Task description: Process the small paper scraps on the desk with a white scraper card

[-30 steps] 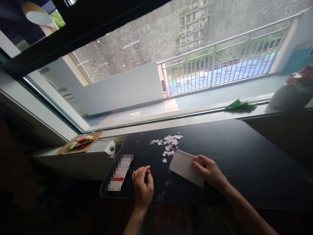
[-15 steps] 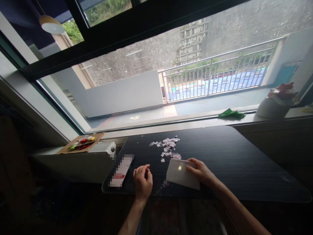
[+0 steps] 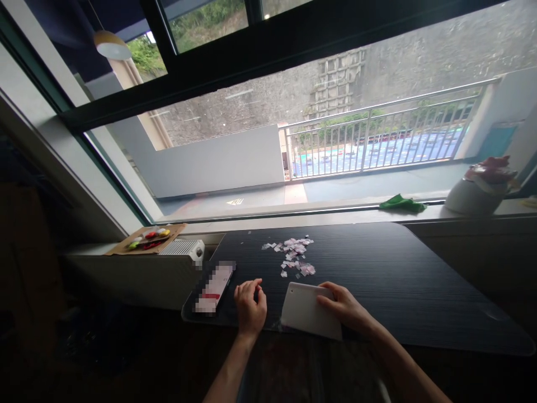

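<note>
My right hand (image 3: 342,305) grips the right side of a flat white plastic scraper (image 3: 308,310), thumb on top. The scraper has a small hole near its far left corner and lies low over the table's near edge. My left hand (image 3: 250,305) hovers just left of it, fingers loosely curled, the thumb apart, holding nothing. Beyond the scraper, a loose pile of small pale pink and white paper scraps (image 3: 296,249) is spread on the dark table (image 3: 369,268). A few clear bits show by the scraper's near left corner.
A phone (image 3: 216,285), its screen blurred out, lies on the table's left side. Farther left are a cardboard sheet with colourful pieces (image 3: 151,238) and a white radiator (image 3: 188,249). On the windowsill sit a green cloth (image 3: 403,204) and a white pot (image 3: 474,190).
My right hand has drawn the scraper towards the table's near edge, away from the pile. It now covers scraps seen near that edge before. My left hand stays beside it. The view has shifted slightly.
</note>
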Motion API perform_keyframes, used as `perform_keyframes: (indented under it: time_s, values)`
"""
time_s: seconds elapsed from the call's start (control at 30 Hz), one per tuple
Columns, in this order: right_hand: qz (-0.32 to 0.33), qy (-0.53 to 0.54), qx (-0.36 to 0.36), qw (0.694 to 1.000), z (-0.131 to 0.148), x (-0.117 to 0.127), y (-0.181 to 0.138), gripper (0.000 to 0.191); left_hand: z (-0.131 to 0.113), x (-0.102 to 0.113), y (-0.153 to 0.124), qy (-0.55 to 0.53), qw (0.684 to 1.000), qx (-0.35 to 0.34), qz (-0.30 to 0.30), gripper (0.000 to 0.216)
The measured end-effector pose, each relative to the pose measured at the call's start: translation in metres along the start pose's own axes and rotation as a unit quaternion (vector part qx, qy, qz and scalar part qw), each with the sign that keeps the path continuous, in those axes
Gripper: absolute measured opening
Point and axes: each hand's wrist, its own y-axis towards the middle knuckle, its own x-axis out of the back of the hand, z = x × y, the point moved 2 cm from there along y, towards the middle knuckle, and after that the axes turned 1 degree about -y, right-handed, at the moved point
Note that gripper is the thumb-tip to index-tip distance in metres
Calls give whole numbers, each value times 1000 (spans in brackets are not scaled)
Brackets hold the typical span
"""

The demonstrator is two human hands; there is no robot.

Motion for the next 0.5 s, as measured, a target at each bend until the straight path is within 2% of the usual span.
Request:
perform_keyframes:
  time_s: [0.13, 0.27, 0.4, 0.5]
  values:
    - [3, 19, 12, 1000, 2, 1, -4, 35, -1, -1, 1, 4, 1000, -1, 3, 23]
    - [-28, 36, 22, 999, 0, 2, -3, 38, -1, -2, 2, 8, 1000, -2, 8, 22]
    - [-97, 58, 30, 993, -6, 0, 1, 37, -1, -3, 3, 12, 1000, -1, 8, 22]
    - [-193, 77, 31, 978, -14, -2, -2, 43, -2, -4, 4, 14, 1000, -1, 7, 23]
